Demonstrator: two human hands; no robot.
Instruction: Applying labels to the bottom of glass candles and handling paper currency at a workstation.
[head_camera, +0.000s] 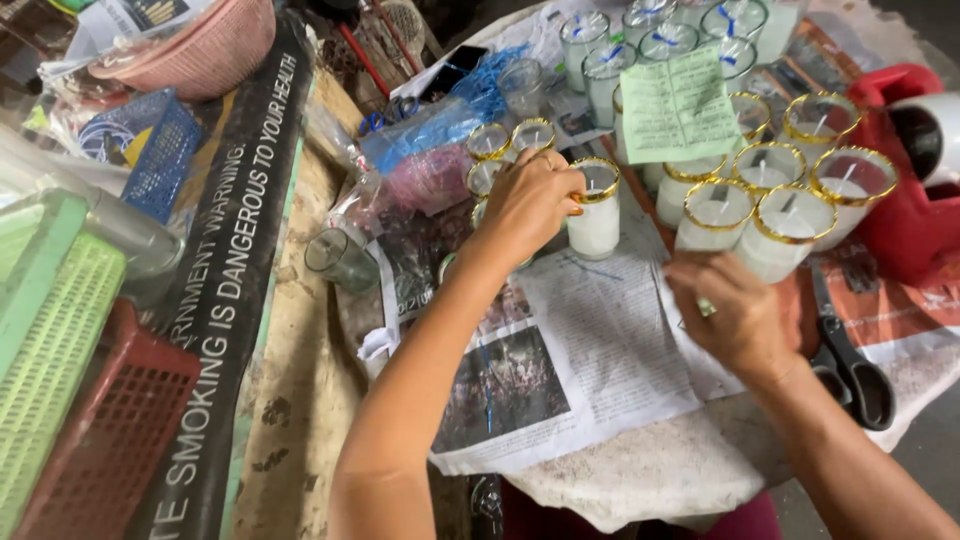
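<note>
Both forearms bare, no sleeves in view. Left hand (530, 200): no ring or watch visible. Right hand (733, 315): ring with pale green stone on one finger. Wrists bare.

Looks like a small home candle-making workshop – rows of gold-rimmed wax-filled glasses (790, 160) at 1 o'clock, newspaper-covered table (600, 380), plastic baskets (70, 400) at 9 – cluttered.

White wax is seen in clear candle glasses (596, 212) rimmed in gold. A pale green sheet (678, 108) is printed in dark lines. Black-handled scissors (850, 360), a red jug (905, 200), a pink basket (200, 45) and a blue crate (150, 150) are shown on grey newsprint (590, 360).
</note>
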